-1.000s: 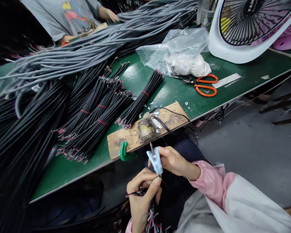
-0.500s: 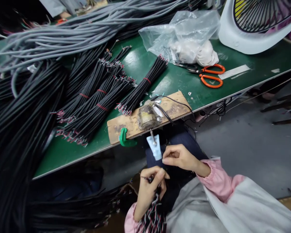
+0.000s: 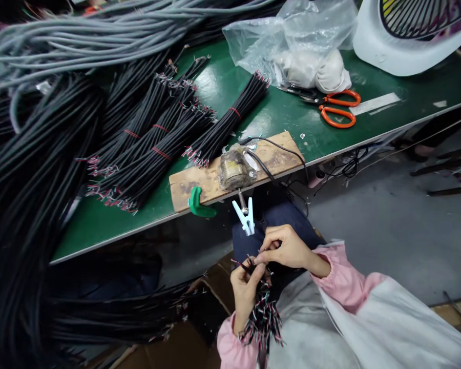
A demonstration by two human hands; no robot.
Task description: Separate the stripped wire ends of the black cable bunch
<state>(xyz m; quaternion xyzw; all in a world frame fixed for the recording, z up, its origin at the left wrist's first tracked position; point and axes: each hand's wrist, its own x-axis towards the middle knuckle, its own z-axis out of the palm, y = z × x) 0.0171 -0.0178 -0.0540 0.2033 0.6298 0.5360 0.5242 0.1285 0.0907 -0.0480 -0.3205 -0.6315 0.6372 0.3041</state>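
My left hand (image 3: 244, 287) is closed around a bunch of black cables (image 3: 262, 320) whose red, white and black wire ends splay out below and above the fingers. My right hand (image 3: 286, 248) pinches at the wire ends by the left thumb; the exact wire between its fingertips is too small to make out. Just beyond the hands, a light blue clothespin (image 3: 245, 218) hangs on the metal shaft of a small motor (image 3: 236, 168). The motor is fixed to a wooden board (image 3: 182, 190) at the table edge.
A green clamp (image 3: 200, 204) grips the board. Bundled black cables (image 3: 230, 119) lie on the green table, with loose grey cables (image 3: 100, 46) behind. Orange-handled scissors (image 3: 338, 110), a plastic bag (image 3: 292, 36) and a white fan (image 3: 399, 56) stand to the right.
My hands have come together, the left moving up and right with the cables to meet the right fingertips. The clothespin has turned on the shaft and now shows a V shape.
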